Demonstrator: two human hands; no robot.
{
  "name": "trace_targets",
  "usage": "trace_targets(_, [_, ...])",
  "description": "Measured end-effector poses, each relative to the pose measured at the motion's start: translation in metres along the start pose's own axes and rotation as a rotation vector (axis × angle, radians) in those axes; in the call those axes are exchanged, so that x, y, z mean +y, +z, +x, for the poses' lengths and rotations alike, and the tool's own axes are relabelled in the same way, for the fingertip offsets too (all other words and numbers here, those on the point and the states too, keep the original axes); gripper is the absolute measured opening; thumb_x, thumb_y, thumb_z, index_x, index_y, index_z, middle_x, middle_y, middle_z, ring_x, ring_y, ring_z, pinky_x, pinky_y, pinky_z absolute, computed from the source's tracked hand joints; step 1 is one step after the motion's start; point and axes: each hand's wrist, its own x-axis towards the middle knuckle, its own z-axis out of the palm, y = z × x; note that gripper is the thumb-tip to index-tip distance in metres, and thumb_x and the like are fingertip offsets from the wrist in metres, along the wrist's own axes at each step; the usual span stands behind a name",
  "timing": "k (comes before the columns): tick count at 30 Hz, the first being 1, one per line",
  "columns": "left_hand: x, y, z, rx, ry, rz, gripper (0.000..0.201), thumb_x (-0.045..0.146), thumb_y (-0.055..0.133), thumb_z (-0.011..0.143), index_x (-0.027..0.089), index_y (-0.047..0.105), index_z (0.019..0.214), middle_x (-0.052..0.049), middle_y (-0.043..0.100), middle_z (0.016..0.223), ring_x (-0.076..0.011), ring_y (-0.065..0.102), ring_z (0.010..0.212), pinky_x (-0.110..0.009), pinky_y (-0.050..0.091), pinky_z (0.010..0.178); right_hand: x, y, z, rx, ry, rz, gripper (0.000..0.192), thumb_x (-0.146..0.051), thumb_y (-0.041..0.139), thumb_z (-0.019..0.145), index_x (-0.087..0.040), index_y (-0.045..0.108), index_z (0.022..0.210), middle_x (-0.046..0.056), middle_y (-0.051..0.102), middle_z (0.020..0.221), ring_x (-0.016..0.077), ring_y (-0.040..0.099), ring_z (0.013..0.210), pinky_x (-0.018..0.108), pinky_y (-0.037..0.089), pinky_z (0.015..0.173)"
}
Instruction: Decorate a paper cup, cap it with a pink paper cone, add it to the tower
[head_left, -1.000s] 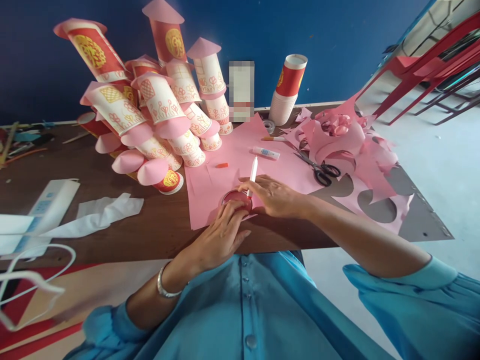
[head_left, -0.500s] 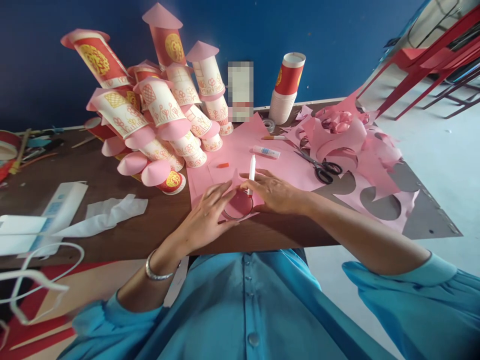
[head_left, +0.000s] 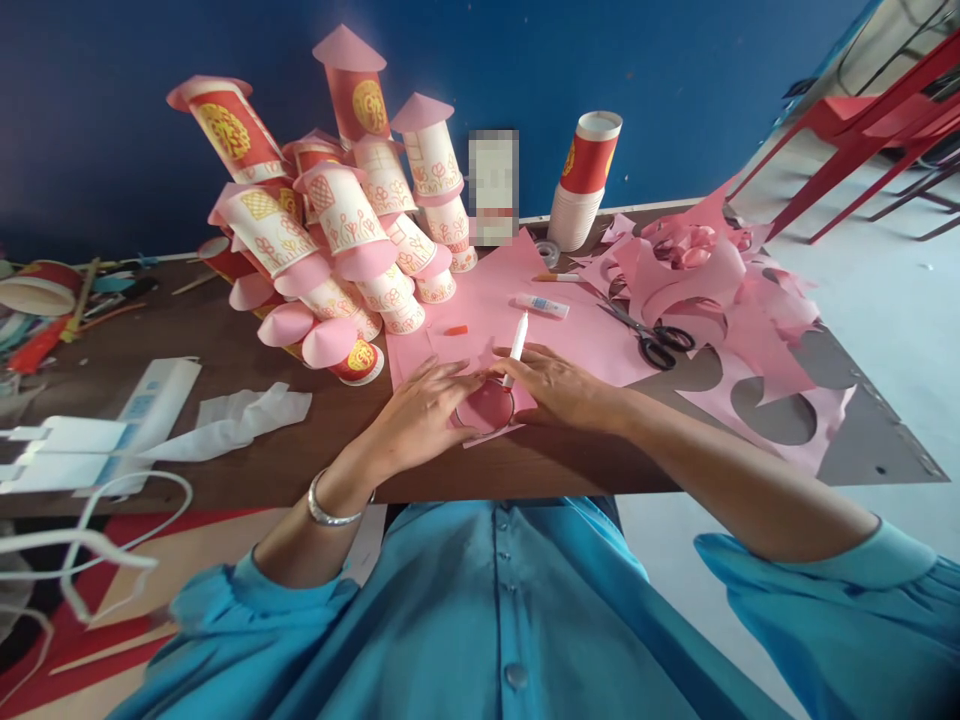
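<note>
My right hand [head_left: 564, 388] grips a white pen [head_left: 517, 345], its tip down at the rim of a round lid-like disc [head_left: 486, 407] lying on a pink paper sheet [head_left: 480, 310]. My left hand [head_left: 420, 415] lies flat on the paper, fingers pressing the left side of the disc. Both hands sit near the front edge of the brown table [head_left: 247, 470].
A heap of decorated paper cups with pink cone tops [head_left: 337, 250] stands behind on the left. A stack of red cups [head_left: 583, 180], a glue tube [head_left: 541, 305], scissors [head_left: 649, 340] and cut pink paper scraps [head_left: 720, 290] lie to the right. White packaging [head_left: 112, 425] is at the left.
My left hand moved from covering the disc's near side to its left side. My right hand with the pen stayed at the disc. The view shifted slightly.
</note>
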Motion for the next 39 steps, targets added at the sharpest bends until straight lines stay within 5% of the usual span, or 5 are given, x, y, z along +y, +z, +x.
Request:
trace_targets(4, [0.0, -0.002, 0.003, -0.044, -0.047, 0.05, 0.063, 0.037, 0.086, 0.083, 0.02, 0.064, 0.14, -0.015, 0.065, 0.148, -0.0328, 0.055, 0.146, -0.058, 0.032, 0.128, -0.029, -0.013, -0.023, 0.263, 0.028, -0.187, 0.026, -0.017, 0.061, 0.1, -0.016, 0.06, 0.126, 0.011, 0.076, 0.101, 0.0243, 0.071, 0.095, 0.038, 0.056, 0.081])
trace_targets(9, [0.002, -0.008, 0.007, -0.096, -0.027, 0.05, 0.064, 0.035, 0.086, 0.082, 0.017, 0.065, 0.139, -0.014, 0.065, 0.148, -0.0313, 0.054, 0.146, -0.06, 0.017, 0.133, -0.091, -0.016, -0.07, 0.317, -0.222, -0.304, 0.033, -0.021, 0.055, 0.106, -0.013, 0.059, 0.137, -0.008, 0.051, 0.059, 0.0127, 0.043, 0.05, 0.03, 0.032, 0.049])
trace_targets(14, [0.003, -0.011, 0.01, -0.086, -0.012, 0.041, 0.055, 0.032, 0.082, 0.085, 0.018, 0.067, 0.136, -0.013, 0.068, 0.145, -0.0303, 0.057, 0.144, -0.06, 0.009, 0.134, -0.134, 0.011, -0.077, 0.331, -0.367, -0.272, 0.03, -0.024, 0.062, 0.1, -0.01, 0.071, 0.125, -0.001, 0.056, 0.071, 0.0121, 0.046, 0.055, 0.032, 0.033, 0.048])
trace_targets(21, [0.01, -0.016, 0.01, -0.094, 0.027, 0.07, 0.045, 0.03, 0.072, 0.091, 0.02, 0.068, 0.135, -0.013, 0.071, 0.141, -0.0314, 0.058, 0.143, -0.065, -0.001, 0.132, -0.141, 0.049, -0.031, 0.478, -0.301, -0.416, 0.015, -0.015, 0.064, 0.098, -0.005, 0.074, 0.102, 0.001, 0.06, 0.072, 0.0118, 0.053, 0.058, 0.029, 0.037, 0.045])
trace_targets(39, [0.011, -0.019, 0.018, -0.107, 0.02, 0.104, 0.046, 0.031, 0.076, 0.086, 0.018, 0.07, 0.129, -0.016, 0.073, 0.137, -0.0322, 0.063, 0.138, -0.065, -0.004, 0.131, -0.138, 0.067, 0.004, 0.495, -0.04, -0.536, 0.019, -0.009, 0.053, 0.101, -0.005, 0.071, 0.105, 0.005, 0.064, 0.075, 0.0147, 0.057, 0.06, 0.03, 0.043, 0.048])
